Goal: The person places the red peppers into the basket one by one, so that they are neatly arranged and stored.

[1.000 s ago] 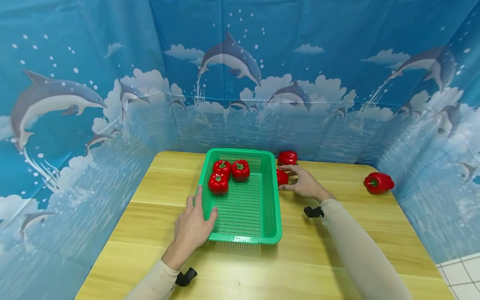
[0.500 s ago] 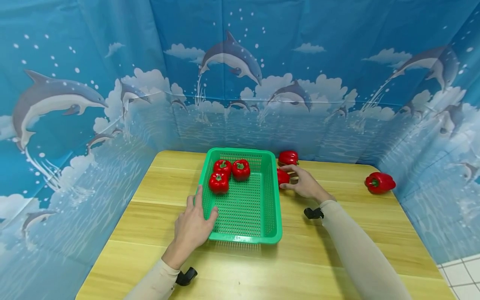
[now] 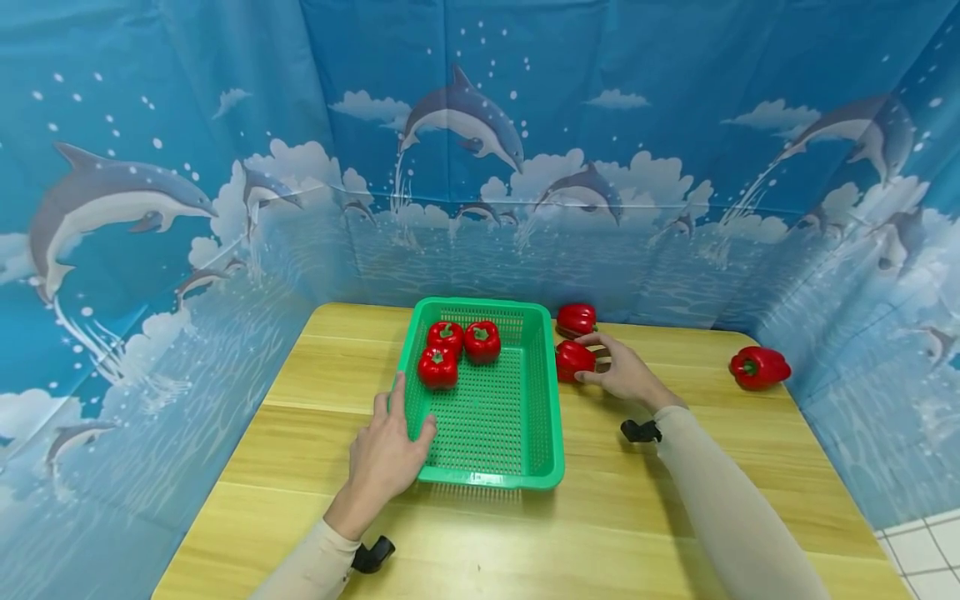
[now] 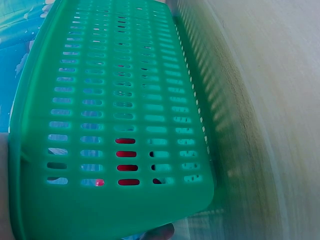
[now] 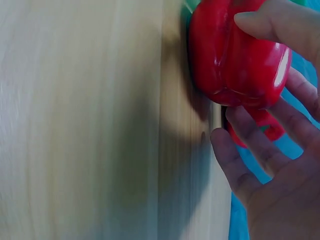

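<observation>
Beside the right wall of the green plastic basket [image 3: 560,417], my right hand [image 3: 618,371] holds a red bell pepper [image 3: 572,362] between thumb and fingers. In the right wrist view, the thumb lies on the bell pepper [image 5: 240,55], with other fingers spread beyond its end. My left hand [image 3: 386,454] grips the basket's near left rim, thumb over the inside. The left wrist view shows the slotted basket wall [image 4: 120,210] close up, with a fingertip [image 4: 161,233] outside it. Three bell peppers stand inside: one [image 3: 446,337], another [image 3: 482,342] and a third [image 3: 438,368].
One more red bell pepper [image 3: 576,319] lies behind the held one, near the table's back edge. Another bell pepper [image 3: 760,367] lies at the far right of the wooden table [image 3: 675,517]. A blue dolphin-print curtain [image 3: 480,250] hangs round the back and sides.
My right hand has shifted slightly right, and the bell pepper in it now shows more fully beside the basket rim. My left hand and the basket stay in place.
</observation>
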The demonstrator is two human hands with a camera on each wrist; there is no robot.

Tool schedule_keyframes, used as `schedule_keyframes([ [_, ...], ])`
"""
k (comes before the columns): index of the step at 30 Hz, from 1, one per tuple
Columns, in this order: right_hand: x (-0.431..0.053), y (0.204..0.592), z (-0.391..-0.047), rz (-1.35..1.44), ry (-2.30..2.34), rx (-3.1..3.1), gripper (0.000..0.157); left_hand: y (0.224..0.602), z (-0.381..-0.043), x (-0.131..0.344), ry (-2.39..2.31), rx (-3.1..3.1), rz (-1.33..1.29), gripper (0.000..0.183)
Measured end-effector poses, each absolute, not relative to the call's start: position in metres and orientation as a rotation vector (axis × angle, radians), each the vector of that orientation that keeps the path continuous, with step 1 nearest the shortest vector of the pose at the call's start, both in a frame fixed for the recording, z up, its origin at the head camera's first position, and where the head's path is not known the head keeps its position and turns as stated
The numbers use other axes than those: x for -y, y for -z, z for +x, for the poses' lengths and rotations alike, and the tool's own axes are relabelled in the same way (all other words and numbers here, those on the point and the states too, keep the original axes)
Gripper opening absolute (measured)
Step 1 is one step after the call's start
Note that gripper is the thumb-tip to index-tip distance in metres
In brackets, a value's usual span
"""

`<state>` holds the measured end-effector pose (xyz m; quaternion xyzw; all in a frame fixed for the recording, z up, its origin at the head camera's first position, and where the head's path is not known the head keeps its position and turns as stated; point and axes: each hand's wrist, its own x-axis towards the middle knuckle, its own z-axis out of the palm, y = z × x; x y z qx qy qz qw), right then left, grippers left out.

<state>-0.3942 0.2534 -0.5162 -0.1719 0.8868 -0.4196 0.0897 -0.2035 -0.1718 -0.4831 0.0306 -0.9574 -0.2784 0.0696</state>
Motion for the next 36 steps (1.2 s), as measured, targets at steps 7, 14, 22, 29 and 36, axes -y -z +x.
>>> schedule_keyframes([
  [7, -0.262, 0.512, -0.391, -0.547, 1.227, -2.644, 0.065, 0.483, -0.203, 0.171, 0.833, 2.881, 0.095, 0.096],
  [14, -0.253, 0.509, -0.392, -0.600, 1.159, -2.679, 0.080, 0.483, -0.203, 0.171, 0.832, 2.883, 0.097, 0.096],
  [22, -0.247, 0.516, -0.395, -0.751, 1.084, -2.783, 0.076, 0.485, -0.204, 0.170, 0.830, 2.893, 0.103, 0.097],
  [29, -0.242, 0.517, -0.390, -0.710, 1.098, -2.841, 0.071, 0.484, -0.203, 0.171, 0.844, 2.889, 0.104, 0.096],
  [36, -0.245, 0.518, -0.389, -0.672, 1.135, -2.854, 0.071, 0.483, -0.203, 0.171, 0.848, 2.883, 0.098, 0.096],
])
